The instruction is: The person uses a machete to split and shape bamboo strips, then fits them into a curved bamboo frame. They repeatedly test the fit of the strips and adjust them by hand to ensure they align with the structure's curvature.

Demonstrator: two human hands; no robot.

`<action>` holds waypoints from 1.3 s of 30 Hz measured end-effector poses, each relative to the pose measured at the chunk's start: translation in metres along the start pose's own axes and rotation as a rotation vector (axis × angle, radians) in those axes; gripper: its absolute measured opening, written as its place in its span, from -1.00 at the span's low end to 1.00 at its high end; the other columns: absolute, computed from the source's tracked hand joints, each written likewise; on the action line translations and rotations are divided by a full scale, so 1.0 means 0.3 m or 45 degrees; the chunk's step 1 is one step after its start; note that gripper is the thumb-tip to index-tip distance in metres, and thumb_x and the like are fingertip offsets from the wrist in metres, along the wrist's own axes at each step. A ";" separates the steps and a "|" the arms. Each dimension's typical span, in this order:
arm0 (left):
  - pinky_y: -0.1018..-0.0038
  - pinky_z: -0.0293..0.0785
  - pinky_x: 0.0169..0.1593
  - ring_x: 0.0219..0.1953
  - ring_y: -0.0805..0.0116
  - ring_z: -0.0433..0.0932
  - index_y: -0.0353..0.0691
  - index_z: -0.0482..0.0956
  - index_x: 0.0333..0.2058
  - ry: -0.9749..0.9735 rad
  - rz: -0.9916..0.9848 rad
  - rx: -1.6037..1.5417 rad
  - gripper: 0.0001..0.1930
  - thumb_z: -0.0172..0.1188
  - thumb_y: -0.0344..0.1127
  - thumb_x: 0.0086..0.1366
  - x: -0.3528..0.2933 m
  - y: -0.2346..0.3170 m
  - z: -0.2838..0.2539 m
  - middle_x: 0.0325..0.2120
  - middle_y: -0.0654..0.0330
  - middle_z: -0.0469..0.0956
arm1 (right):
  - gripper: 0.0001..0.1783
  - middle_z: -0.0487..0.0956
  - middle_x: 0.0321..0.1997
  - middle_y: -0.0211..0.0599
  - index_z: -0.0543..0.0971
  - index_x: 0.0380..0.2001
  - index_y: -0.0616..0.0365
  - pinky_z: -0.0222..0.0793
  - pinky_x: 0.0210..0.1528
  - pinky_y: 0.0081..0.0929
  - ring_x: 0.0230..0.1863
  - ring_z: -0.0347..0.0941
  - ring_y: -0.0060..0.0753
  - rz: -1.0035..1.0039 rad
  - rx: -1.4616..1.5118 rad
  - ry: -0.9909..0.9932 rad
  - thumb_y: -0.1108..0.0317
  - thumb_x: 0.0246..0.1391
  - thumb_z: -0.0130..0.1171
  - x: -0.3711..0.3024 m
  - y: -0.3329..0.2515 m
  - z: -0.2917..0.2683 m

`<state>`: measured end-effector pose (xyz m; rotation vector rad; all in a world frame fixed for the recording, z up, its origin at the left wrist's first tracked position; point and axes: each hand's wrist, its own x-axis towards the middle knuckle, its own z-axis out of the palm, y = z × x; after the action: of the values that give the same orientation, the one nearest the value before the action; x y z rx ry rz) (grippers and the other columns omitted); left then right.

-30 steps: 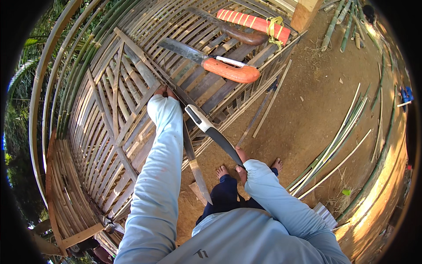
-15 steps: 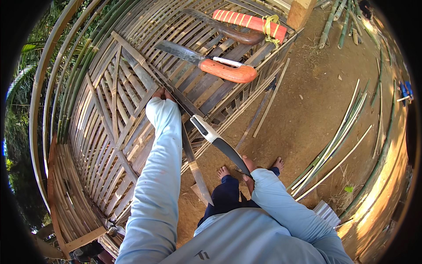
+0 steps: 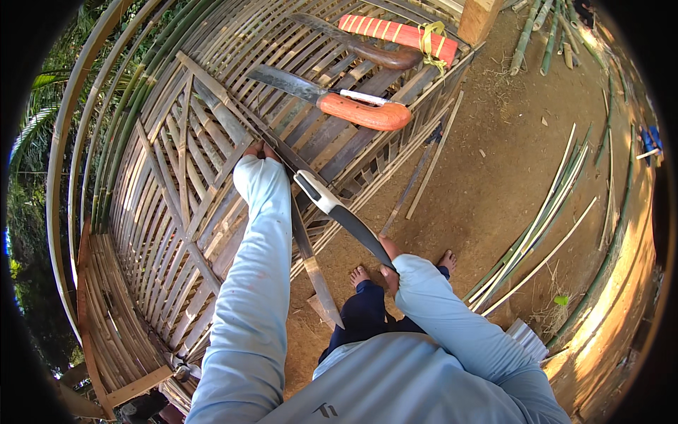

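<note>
In my right hand is the black end of the handle of a hand saw, whose handle has a white front. The saw's dark narrow blade points up and left, close beside my left hand. My left hand is pressed low at a bamboo slat on the slatted bamboo platform; its fingers are mostly hidden by the sleeve. The slat's near end sticks out past the platform edge toward my legs. Beyond the hands lies a broad knife with an orange wooden handle.
A second, dark-handled knife and a red sheath tied with yellow strips lie at the platform's far side. Long split bamboo strips rest on the dirt ground at right. A wooden post stands at the far corner.
My right hand and the saw have moved up and left, sliding the blade further past my left hand. My left hand stays in place.
</note>
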<state>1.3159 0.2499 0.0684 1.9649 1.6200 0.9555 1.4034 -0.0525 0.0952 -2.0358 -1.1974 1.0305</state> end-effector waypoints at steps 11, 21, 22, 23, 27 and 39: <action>0.40 0.48 -0.31 -0.45 0.27 0.63 -0.28 0.67 -0.17 0.004 0.037 0.036 -0.75 0.16 -0.22 0.37 0.001 -0.018 0.007 -0.44 0.06 0.68 | -0.39 0.49 -0.55 -0.22 0.25 0.35 -0.03 0.36 -0.41 -0.24 -0.53 0.45 -0.18 -0.115 0.069 0.098 0.38 0.23 0.06 -0.008 0.042 0.060; 0.38 0.47 -0.35 -0.49 0.27 0.61 -0.28 0.67 -0.18 0.027 0.061 0.000 -0.74 0.17 -0.21 0.36 0.005 -0.024 0.007 -0.48 0.07 0.67 | -0.46 0.49 -0.51 -0.19 0.29 0.32 -0.03 0.36 -0.40 -0.32 -0.50 0.45 -0.20 0.084 0.168 0.054 0.41 0.28 0.01 -0.105 0.056 0.055; 0.39 0.47 -0.36 -0.50 0.28 0.60 -0.28 0.67 -0.18 0.037 0.074 0.026 -0.74 0.17 -0.21 0.36 0.002 -0.026 0.012 -0.49 0.08 0.67 | -0.46 0.49 -0.51 -0.17 0.28 0.32 -0.02 0.37 -0.40 -0.32 -0.50 0.46 -0.19 0.059 0.222 0.059 0.41 0.29 0.00 -0.087 0.089 0.095; 0.39 0.47 -0.35 -0.50 0.28 0.60 -0.28 0.67 -0.18 0.014 0.039 0.002 -0.74 0.17 -0.21 0.36 -0.003 -0.025 0.012 -0.49 0.07 0.66 | -0.46 0.50 -0.50 -0.16 0.28 0.33 -0.01 0.37 -0.40 -0.32 -0.49 0.47 -0.18 0.034 0.276 0.066 0.40 0.29 0.00 -0.052 0.141 0.156; 0.39 0.48 -0.34 -0.49 0.27 0.61 -0.28 0.67 -0.18 -0.029 -0.058 -0.032 -0.74 0.17 -0.21 0.36 0.000 0.010 -0.001 -0.49 0.07 0.67 | -0.47 0.52 -0.49 -0.17 0.28 0.32 -0.01 0.37 -0.39 -0.35 -0.49 0.47 -0.23 -0.018 -0.051 0.044 0.44 0.30 -0.02 0.065 -0.019 0.043; 0.36 0.49 -0.30 -0.47 0.23 0.61 -0.26 0.68 -0.21 -0.039 -0.068 0.001 -0.76 0.19 -0.21 0.34 -0.002 0.012 -0.008 -0.48 0.05 0.66 | -0.36 0.53 -0.45 -0.03 0.30 0.31 0.02 0.36 -0.36 -0.15 -0.46 0.44 0.08 -0.078 0.046 0.150 0.42 0.15 0.15 0.056 -0.015 0.052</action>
<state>1.3165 0.2481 0.0725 1.9176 1.6480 0.9002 1.3936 -0.0344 0.0845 -1.9899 -1.1645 0.8844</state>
